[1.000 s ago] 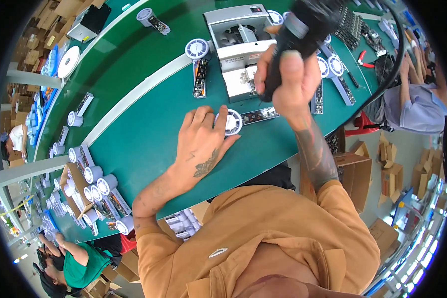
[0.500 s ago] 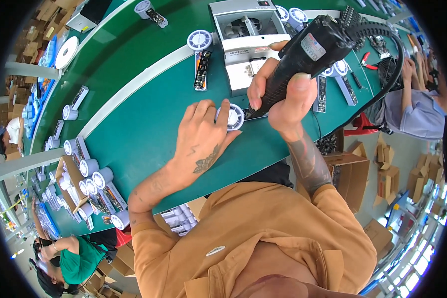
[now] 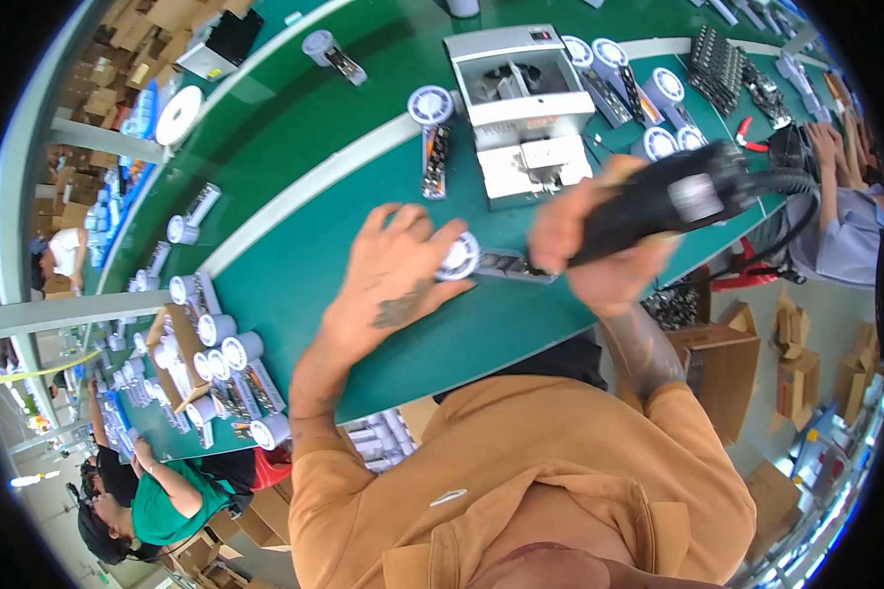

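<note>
left hand (image 3: 400, 270) pinching a round-headed white unit (image 3: 496, 263) by its head, near the front edge of the table (image 3: 501, 314), right hand (image 3: 614, 275) wrapped round a black corded tool (image 3: 648, 208)

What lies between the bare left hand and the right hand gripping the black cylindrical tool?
Head view: a white, round-headed device with an exposed circuit strip.

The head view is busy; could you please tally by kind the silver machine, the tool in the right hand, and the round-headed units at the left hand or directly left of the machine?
Silver machine: 1
Black handheld tool, in the right hand: 1
White round-headed units: 2, one at the left hand, one beside the machine
Total: 4
</note>
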The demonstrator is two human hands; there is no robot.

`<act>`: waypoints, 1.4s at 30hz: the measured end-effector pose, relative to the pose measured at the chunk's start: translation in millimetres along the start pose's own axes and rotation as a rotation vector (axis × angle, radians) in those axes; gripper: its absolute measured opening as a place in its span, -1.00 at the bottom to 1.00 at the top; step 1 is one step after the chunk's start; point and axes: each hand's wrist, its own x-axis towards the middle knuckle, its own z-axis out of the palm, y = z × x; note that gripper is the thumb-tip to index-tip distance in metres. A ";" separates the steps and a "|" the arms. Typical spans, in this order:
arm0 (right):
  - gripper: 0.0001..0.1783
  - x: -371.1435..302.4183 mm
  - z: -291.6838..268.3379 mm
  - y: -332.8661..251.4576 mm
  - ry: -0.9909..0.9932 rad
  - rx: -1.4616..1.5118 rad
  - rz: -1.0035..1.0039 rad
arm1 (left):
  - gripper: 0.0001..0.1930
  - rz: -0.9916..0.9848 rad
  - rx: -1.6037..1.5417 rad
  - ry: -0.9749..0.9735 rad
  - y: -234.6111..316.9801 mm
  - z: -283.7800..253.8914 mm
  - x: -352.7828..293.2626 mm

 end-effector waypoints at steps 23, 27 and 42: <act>-0.47 -30.5 -70.1 5.6 0.555 0.172 0.460 | -0.46 0.098 0.438 -0.252 -291.8 -5.2 151.5; -0.45 -29.1 -72.8 6.3 0.574 0.181 0.454 | -0.63 0.062 0.348 -0.279 -323.6 5.8 165.3; -0.48 -24.5 -73.3 4.5 0.592 0.188 0.489 | -0.65 -0.096 0.202 -0.346 -307.8 -2.0 174.0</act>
